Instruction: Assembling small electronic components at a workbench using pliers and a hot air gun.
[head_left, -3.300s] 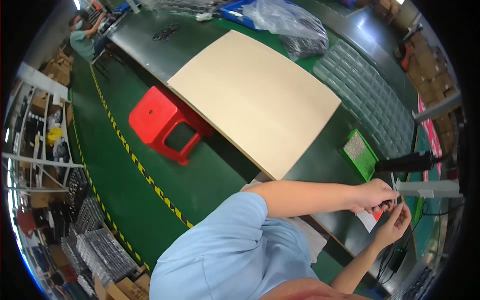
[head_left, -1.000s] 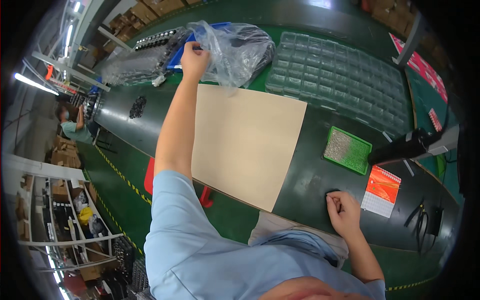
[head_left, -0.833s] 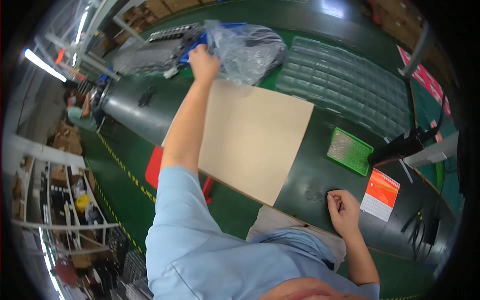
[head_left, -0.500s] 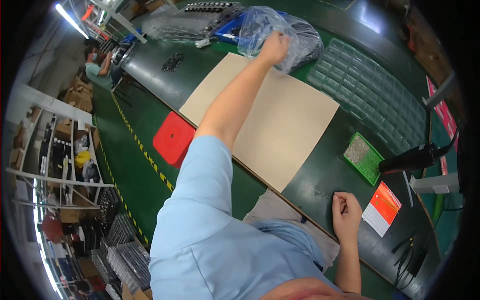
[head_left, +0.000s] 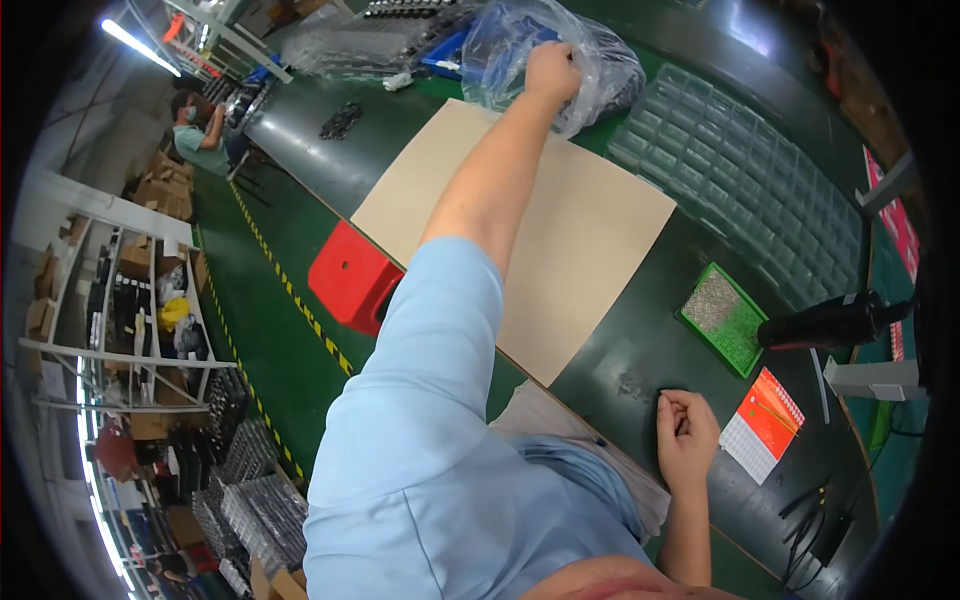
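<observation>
"What colours sit around the left grip (head_left: 552, 75)?"
"The bag (head_left: 605, 62) behind it is clear, with a dark mass showing through. Left of it, the tray (head_left: 447, 52) is blue; nearer the body, the sheet (head_left: 595, 235) is plain beige."
"And near the right grip (head_left: 688, 435)?"
"A pad (head_left: 768, 410) to its right, orange-red above gridded white. Beyond it, a bright green tray (head_left: 745, 352). The worktop (head_left: 625, 345) is dark green."
"Far left of it?"
"A red stool (head_left: 347, 270) and yellow-and-black striped tape (head_left: 285, 277)."

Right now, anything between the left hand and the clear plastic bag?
Nothing visible. The left hand is at the clear plastic bag, overlapping it in view; exact finger contact is unclear. The beige sheet lies flat beneath the forearm, not in between.
</observation>
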